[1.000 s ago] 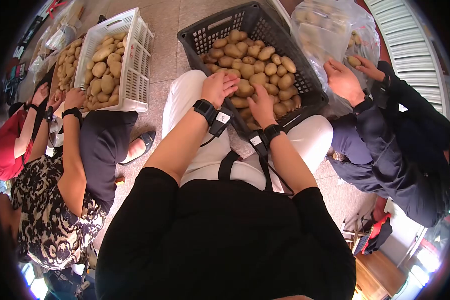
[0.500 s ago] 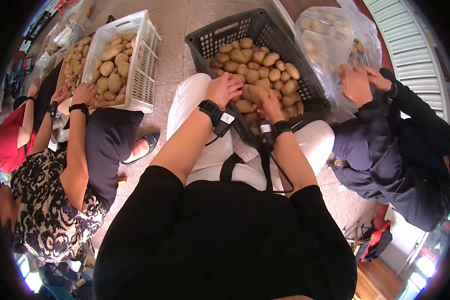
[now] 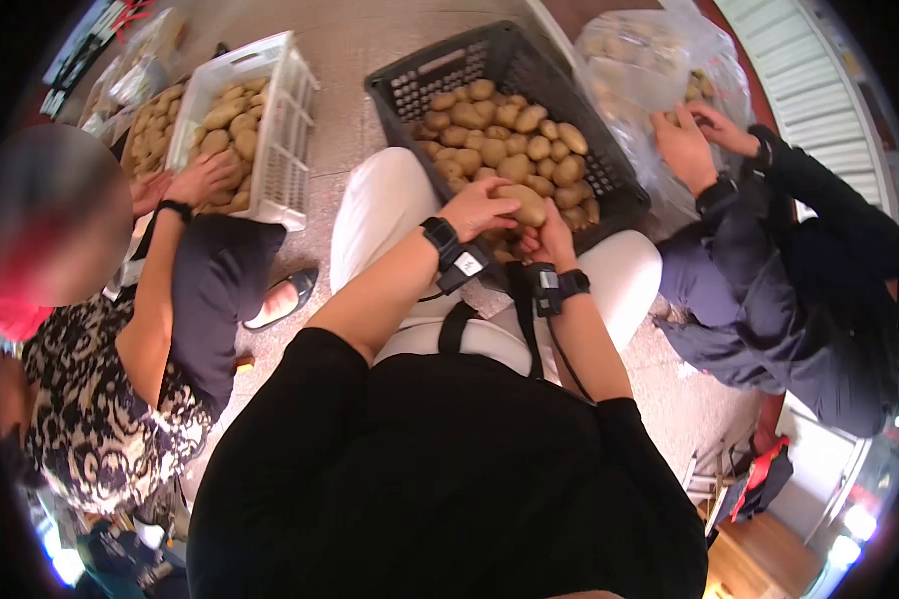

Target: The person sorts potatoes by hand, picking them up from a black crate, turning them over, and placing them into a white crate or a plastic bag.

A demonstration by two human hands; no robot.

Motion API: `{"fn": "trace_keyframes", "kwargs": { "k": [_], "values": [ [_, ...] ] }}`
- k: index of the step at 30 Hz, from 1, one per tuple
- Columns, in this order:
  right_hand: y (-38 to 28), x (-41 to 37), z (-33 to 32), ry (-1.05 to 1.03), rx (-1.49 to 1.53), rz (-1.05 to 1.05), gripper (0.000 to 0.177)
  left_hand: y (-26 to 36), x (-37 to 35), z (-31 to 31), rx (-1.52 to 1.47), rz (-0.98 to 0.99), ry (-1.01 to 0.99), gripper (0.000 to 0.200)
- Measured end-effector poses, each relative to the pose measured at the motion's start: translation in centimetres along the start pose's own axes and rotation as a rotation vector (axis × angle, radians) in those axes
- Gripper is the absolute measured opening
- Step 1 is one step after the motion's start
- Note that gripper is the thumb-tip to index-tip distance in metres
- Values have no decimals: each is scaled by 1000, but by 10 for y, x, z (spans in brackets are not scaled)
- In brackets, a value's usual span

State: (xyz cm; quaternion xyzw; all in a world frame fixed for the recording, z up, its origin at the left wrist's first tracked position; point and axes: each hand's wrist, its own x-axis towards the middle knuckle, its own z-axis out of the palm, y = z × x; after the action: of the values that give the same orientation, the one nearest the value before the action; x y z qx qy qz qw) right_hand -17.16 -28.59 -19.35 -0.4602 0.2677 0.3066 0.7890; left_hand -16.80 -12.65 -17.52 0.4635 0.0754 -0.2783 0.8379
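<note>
A large oval potato [image 3: 522,204] is raised above the near end of a black plastic crate [image 3: 609,190]. My left hand [image 3: 476,209] grips its left side, with the fingers reaching over the top. My right hand [image 3: 551,238] is closed at its lower right side, and its curled fingertips show beneath. Many loose potatoes [image 3: 514,145] lie piled in the crate, which stands on the floor in front of my knees. My hands and forearms hide part of its near side.
To the left, a person reaches into a white crate [image 3: 288,130] of potatoes; a blurred head is beside them. A person on the right has both hands at a clear plastic bag [image 3: 624,70] holding potatoes. Tiled floor [image 3: 340,90] shows between the crates.
My left hand has come onto the potato that my right hand held, and the potato has been turned. My view has shifted slightly. The neighbours' hands have moved a little.
</note>
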Motion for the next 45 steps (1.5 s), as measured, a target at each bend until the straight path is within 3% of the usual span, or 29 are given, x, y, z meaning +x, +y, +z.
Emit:
{"fn": "trace_keyframes", "kwargs": {
  "k": [3, 6, 9, 15, 19, 23, 27, 31, 35, 39, 42, 45],
  "values": [
    [6, 7, -6, -85, 26, -131, 35, -1, 4, -12, -136, -44, 13, 36],
    [9, 11, -5, -72, 57, -147, 27, 7, 2, -18, -356, 14, 17, 21],
    [16, 13, -8, -15, 26, -155, 25, 33, -10, -33, -494, 158, 40, 19],
    [19, 19, -16, 65, -73, -173, 22, 84, -33, -120, -651, 498, 301, 23],
    [23, 23, -17, 77, -154, -145, 23, 105, -68, -174, -850, 582, 406, 26],
    [24, 21, -16, 94, -207, -131, 23, 114, -91, -217, -1178, 731, 715, 23],
    [24, 24, -19, 97, -238, -145, 22, 111, -103, -261, -1280, 798, 797, 19],
    [26, 28, -22, 268, -269, -214, 18, 115, -107, -266, -1188, 794, 919, 20],
    [26, 30, -28, 422, -368, -278, 17, 114, -79, -231, -824, 838, 941, 19],
    [32, 44, -33, 443, -370, -316, 22, 93, -38, -187, -512, 726, 501, 27],
    [31, 53, -45, 386, -424, -130, 36, 84, -22, -111, -594, 579, 527, 19],
    [32, 49, -41, 389, -395, -123, 39, 52, 0, -67, -356, 416, 460, 28]
  ]
}}
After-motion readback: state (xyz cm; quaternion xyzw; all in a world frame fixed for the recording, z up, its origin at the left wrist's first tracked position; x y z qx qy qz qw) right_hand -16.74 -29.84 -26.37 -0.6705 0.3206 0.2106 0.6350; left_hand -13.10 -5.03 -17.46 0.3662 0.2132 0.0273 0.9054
